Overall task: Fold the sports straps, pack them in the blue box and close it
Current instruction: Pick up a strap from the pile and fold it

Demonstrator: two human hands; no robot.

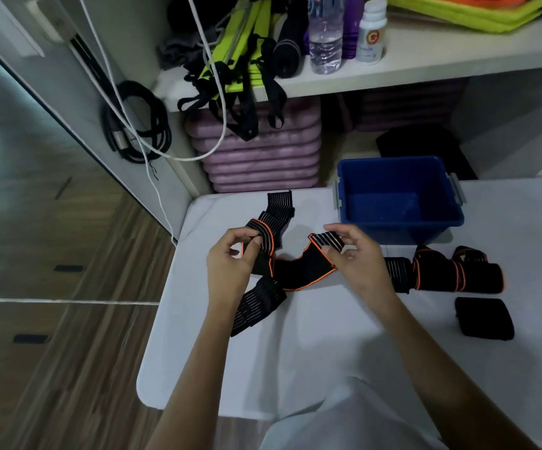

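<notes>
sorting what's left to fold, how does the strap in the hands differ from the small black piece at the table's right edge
The strap in the hands is long, spread out, orange-edged and ribbed, pinched by the left hand and right hand. The small black piece is compact, plain and untouched on the table. Both are black fabric.

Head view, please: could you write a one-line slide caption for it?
Both hands, left and right, pinch a black-and-orange strap on the white table beside the empty blue box.
</notes>
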